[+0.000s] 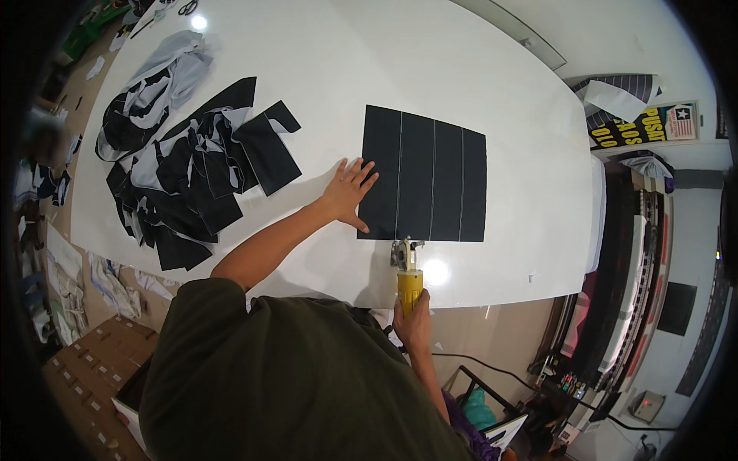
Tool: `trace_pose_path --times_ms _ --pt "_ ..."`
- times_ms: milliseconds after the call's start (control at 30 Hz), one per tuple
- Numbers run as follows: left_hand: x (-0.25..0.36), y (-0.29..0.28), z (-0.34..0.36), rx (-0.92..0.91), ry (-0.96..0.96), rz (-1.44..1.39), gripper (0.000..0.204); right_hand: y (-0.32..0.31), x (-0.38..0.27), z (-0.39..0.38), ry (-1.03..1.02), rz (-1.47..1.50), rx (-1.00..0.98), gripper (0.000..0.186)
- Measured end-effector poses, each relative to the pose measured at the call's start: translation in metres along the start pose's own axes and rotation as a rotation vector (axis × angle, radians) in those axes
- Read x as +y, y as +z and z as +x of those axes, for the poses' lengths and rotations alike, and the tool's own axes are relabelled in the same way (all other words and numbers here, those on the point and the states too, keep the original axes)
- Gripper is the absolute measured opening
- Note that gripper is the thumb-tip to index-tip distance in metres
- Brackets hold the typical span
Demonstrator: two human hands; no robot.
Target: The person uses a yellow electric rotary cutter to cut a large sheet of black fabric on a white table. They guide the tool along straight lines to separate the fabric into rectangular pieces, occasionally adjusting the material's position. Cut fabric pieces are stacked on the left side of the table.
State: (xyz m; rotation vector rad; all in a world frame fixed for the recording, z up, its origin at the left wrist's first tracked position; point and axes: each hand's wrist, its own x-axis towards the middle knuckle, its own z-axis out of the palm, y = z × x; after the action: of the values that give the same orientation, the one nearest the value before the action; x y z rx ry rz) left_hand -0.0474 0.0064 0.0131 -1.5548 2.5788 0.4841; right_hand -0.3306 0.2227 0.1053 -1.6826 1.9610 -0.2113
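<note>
A dark fabric rectangle (453,177) with thin pale vertical lines lies on the white table. My left hand (347,192) rests with spread fingers on its left edge. My right hand (413,316) grips a yellow electric rotary cutter (409,280), whose metal blade head stands at the rectangle's lower edge, near one of the lines. Left of my hands lies a heap of black and grey fabric pieces (184,200), and a bundle of similar cloth (146,100) is at the upper left.
The white table (492,84) has scissors (187,7) near its far left edge. Fabric rolls (626,269) stand at the right. A black cord (480,361) runs below the table's near edge. Cardboard (96,365) and cloth scraps lie on the floor at left.
</note>
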Motion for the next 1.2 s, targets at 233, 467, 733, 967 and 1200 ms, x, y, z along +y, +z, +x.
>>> trace_pose_path --times_ms 233,467,733,967,1200 --pt "-0.002 -0.001 -0.001 0.005 0.004 -0.041 0.143 0.0 -0.018 0.014 -0.018 -0.012 0.023 0.063" --pt "-0.003 0.003 -0.002 0.036 0.006 -0.05 0.143 -0.001 -0.026 0.023 0.011 0.003 -0.007 0.064" --pt "-0.004 0.003 -0.002 0.061 0.013 -0.058 0.143 0.001 -0.03 0.057 -0.1 0.0 0.025 0.055" --pt "-0.004 -0.002 -0.004 0.035 0.009 -0.067 0.142 -0.006 -0.054 0.088 -0.093 -0.003 0.018 0.055" --pt "-0.006 -0.001 -0.004 0.057 0.014 -0.075 0.142 -0.007 -0.067 0.122 -0.124 -0.007 0.02 0.053"
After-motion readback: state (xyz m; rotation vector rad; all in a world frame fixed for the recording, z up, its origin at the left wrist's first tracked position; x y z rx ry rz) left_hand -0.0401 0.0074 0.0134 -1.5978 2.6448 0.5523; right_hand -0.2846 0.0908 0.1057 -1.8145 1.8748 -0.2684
